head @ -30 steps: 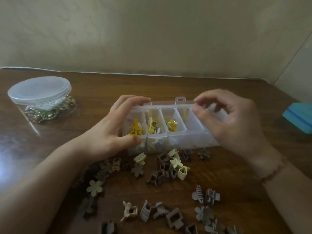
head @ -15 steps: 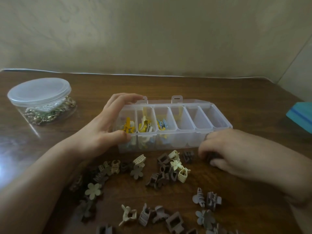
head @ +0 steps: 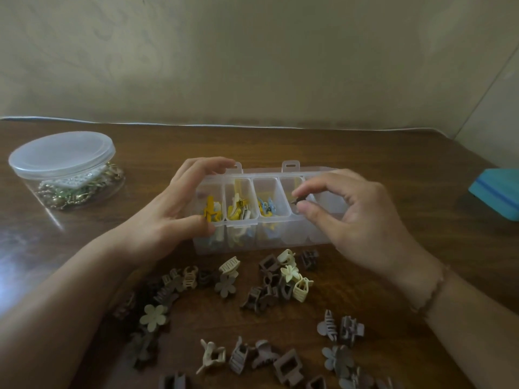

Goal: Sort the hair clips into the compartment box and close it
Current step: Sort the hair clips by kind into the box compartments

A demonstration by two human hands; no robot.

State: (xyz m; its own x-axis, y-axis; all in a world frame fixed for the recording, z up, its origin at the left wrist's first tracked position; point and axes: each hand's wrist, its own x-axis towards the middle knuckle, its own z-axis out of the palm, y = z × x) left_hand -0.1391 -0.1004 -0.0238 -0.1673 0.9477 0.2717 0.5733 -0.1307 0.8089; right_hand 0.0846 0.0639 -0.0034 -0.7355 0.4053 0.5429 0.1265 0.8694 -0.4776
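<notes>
While matte plastic claw clips in brown, taupe and cream (head: 280, 279), some flower-shaped and some square-framed, lie scattered across the near part of the glossy dark wooden table (head: 379, 153), the clear plastic compartment box (head: 269, 231) stands just beyond them with its lid open. Its three left compartments hold yellow, cream and blue clips; those further right look bare. At the box's left end the left hand (head: 168, 220) grips it, thumb on the near wall and fingers curled over the far rim. Above the fourth compartment the right hand (head: 356, 217) pinches a small dark brown clip (head: 300, 198) between thumb and forefinger; half a second ago that hand lay low on the table at the box's near right corner, among the loose clips. Far left stands a round clear plastic jar with a frosted lid (head: 61, 161), holding metallic pieces. At the far right edge sits a teal box (head: 497, 192)
</notes>
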